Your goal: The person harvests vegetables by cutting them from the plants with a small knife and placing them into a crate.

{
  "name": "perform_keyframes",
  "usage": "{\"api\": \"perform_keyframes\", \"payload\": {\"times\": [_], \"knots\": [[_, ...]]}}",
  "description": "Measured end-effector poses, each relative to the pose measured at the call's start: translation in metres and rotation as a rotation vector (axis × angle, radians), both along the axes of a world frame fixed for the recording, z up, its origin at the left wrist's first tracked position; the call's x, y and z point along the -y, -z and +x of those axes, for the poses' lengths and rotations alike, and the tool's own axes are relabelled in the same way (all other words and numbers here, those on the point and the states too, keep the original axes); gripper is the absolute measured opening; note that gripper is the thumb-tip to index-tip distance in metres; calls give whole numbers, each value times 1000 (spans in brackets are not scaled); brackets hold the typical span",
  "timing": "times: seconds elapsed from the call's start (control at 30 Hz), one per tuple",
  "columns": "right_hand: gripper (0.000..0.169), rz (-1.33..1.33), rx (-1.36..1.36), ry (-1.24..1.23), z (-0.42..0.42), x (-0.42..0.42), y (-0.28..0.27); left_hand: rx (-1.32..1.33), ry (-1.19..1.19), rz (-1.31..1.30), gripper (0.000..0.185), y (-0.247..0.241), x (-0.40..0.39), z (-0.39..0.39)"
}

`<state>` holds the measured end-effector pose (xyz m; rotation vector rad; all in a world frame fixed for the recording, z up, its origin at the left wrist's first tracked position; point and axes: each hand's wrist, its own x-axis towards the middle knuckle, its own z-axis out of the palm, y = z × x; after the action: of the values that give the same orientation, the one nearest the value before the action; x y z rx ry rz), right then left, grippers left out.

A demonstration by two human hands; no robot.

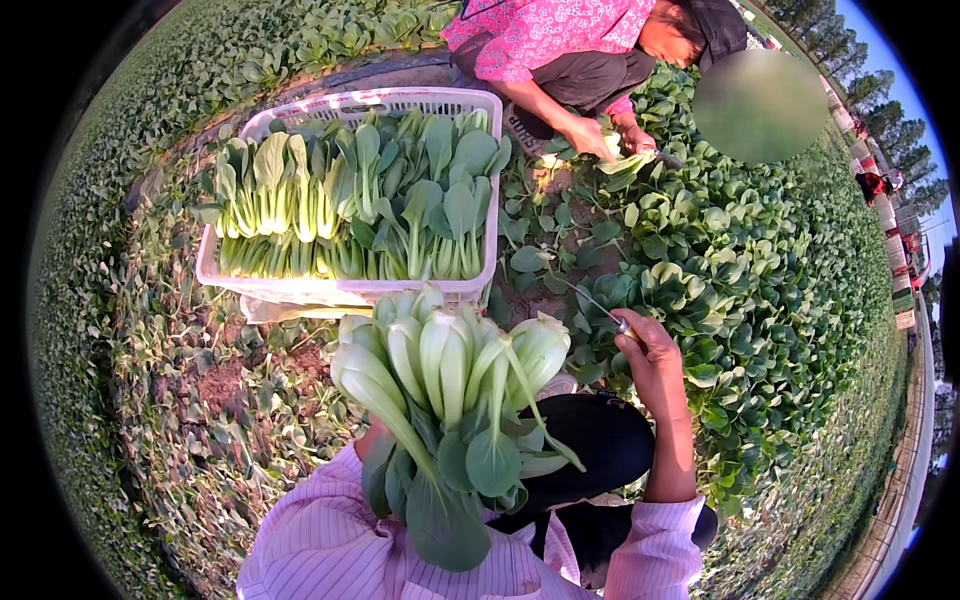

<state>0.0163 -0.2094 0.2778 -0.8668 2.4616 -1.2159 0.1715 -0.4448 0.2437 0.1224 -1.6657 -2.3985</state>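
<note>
A large bunch of bok choy [452, 367] is held up close before my chest, pale stem ends upward and dark leaves hanging down. Only a sliver of my left hand [372, 436] shows at the bunch's left side; the leaves and stems hide its fingers, which support the bunch from behind. To the right, my right hand [654, 358] grips the handle of a thin-bladed knife [594, 300]. Its blade points up and left, apart from the bunch, above low leaves. Just beyond the bunch stands a white plastic crate [493, 225] holding rows of upright bok choy [300, 195].
Growing bok choy [720, 285] covers the ground on the right. Cut leaves and bare soil [225, 382] lie to the left. Beyond the crate, a co-worker in a pink patterned top [562, 37] squats, holding bok choy [626, 166] and a blade [670, 159].
</note>
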Motion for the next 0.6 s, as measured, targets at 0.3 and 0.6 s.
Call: {"api": "perform_keyframes", "payload": {"times": [0.3,0.6], "knots": [[31,-168,141,175,14,4,-12,25,-166,177,48,-21,43,36],[39,-313,349,99,56,49,-41,38,-482,297,57,-39,90,78]]}}
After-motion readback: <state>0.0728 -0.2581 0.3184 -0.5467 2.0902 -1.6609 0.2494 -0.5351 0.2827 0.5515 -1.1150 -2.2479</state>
